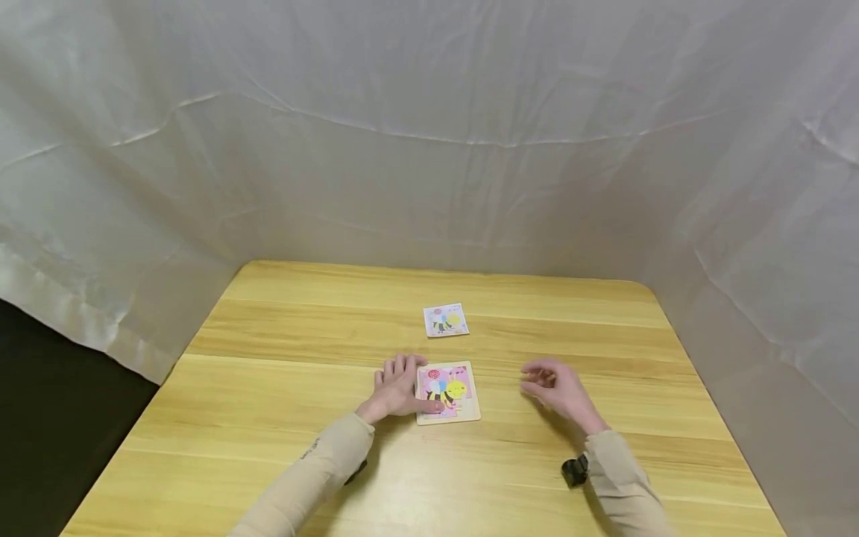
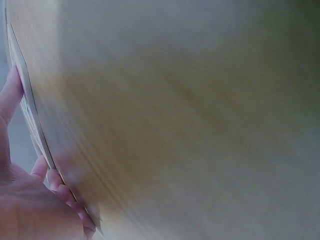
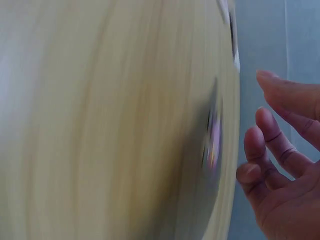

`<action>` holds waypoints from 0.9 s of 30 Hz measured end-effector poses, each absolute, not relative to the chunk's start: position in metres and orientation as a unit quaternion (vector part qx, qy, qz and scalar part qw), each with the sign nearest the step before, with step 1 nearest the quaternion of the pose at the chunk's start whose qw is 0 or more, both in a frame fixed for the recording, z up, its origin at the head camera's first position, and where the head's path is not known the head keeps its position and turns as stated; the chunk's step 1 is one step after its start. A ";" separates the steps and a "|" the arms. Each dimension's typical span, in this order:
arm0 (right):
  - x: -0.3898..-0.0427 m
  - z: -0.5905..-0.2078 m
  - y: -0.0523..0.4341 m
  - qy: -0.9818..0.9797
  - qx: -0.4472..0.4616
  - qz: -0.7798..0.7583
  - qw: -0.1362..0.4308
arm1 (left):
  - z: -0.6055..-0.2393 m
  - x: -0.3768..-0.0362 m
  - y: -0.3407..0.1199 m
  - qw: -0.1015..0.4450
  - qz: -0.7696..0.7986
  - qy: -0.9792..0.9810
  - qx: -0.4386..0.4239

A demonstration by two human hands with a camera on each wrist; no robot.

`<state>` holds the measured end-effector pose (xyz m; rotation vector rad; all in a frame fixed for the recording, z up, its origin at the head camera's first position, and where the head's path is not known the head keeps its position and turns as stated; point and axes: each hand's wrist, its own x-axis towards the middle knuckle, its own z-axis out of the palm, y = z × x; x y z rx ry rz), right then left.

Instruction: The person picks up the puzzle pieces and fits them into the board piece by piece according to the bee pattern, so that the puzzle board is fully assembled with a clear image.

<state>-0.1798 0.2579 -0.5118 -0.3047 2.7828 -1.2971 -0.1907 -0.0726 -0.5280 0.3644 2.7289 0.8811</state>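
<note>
A pale wooden table [image 1: 282,418] is filling the lower half of the head view, with wrinkled white sheeting [image 1: 429,149] hanging behind it and along both sides.

Nearest the person, two beige sleeves [image 1: 315,477] are reaching in from the bottom edge, and a small black device [image 1: 575,470] is sitting at the right wrist.

The left hand [image 1: 397,389] is lying flat on the table against the left edge of a wooden puzzle board [image 1: 448,392] showing a bee on a pink ground. Its fingers are lying straight and close together, pointing away from the person, while the thumb is resting on the board's lower left corner. In the left wrist view the fingertips [image 2: 11,92] are pressing along a thin edge, though the picture is blurred.

The right hand [image 1: 560,388] is hovering just above the table, well apart from the board to its right. Its fingers [image 3: 272,132] are loosely curled and spread a little, holding nothing.

Farther back, near the table's middle, a smaller bee card [image 1: 446,320] is lying flat, apart from the board and from both hands.
</note>
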 end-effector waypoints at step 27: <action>-0.185 -0.527 0.300 0.910 -0.151 -0.381 0.058 | -0.530 -0.193 -0.075 0.116 0.297 0.939 0.127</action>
